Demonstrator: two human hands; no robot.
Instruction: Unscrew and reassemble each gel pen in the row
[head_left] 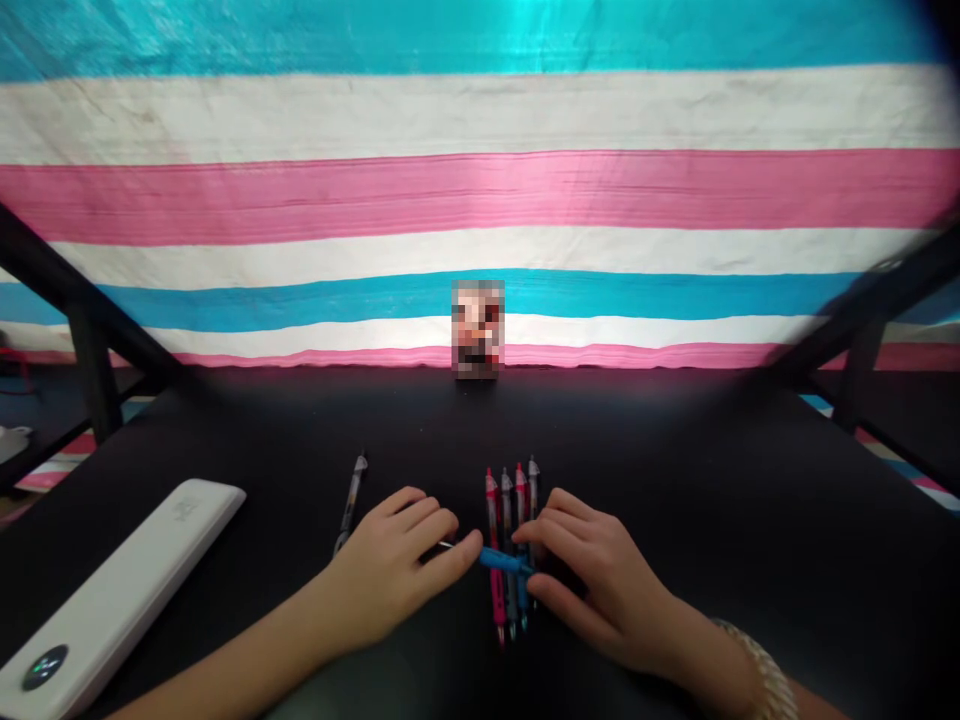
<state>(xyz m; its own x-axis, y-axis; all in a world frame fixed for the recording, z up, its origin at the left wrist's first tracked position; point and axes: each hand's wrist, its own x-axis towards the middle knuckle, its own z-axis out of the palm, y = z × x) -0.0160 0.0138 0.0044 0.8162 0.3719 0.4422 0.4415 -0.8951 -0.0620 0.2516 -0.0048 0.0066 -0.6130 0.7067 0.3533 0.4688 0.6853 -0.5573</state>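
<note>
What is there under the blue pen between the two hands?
Four pens lie side by side there, their far ends visible. The stretches directly beneath the blue pen are covered; whether it touches them cannot be told.

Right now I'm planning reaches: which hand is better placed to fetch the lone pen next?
Probably the left hand: it lies beside the lone pen; the right hand is by the grouped pens.

Black table carries row of four pens. Left of row, single pen; farther left, long white device. Beyond row, pixelated upright object.
</note>
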